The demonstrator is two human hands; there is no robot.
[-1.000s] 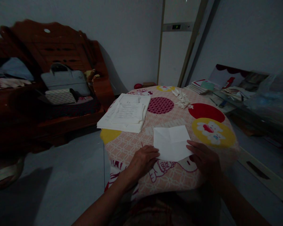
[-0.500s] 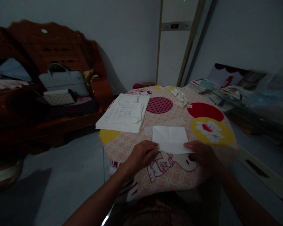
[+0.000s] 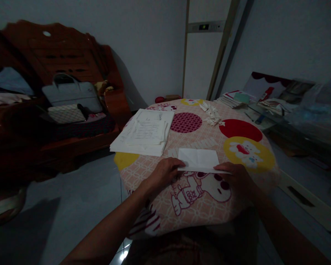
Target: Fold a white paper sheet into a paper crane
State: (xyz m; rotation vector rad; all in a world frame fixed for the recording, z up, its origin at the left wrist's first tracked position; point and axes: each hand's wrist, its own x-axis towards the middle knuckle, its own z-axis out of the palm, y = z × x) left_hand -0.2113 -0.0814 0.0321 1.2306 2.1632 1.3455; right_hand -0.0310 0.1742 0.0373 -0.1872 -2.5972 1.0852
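A white sheet of paper (image 3: 198,157) with crease lines lies on the patterned tablecloth (image 3: 154,169) in front of me. Its near edge is folded up into a narrow strip. My left hand (image 3: 167,170) pinches the left end of that strip, thumb on top. At the opposite end, my right hand (image 3: 237,176) grips the strip between thumb and fingers. Beyond the left hand rests a stack of white papers (image 3: 143,134), with smaller written sheets on top.
Crumpled or folded white paper pieces (image 3: 211,114) lie at the table's far side. A wooden chair (image 3: 55,55) on the left holds a light bag (image 3: 71,94). To the right stands a glass-topped table (image 3: 278,119) with papers and a plastic bag.
The paper's near edge has been folded up and away from me, so the sheet looks shorter. Both hands stay at its two ends, with the fingers shifted slightly farther from me.
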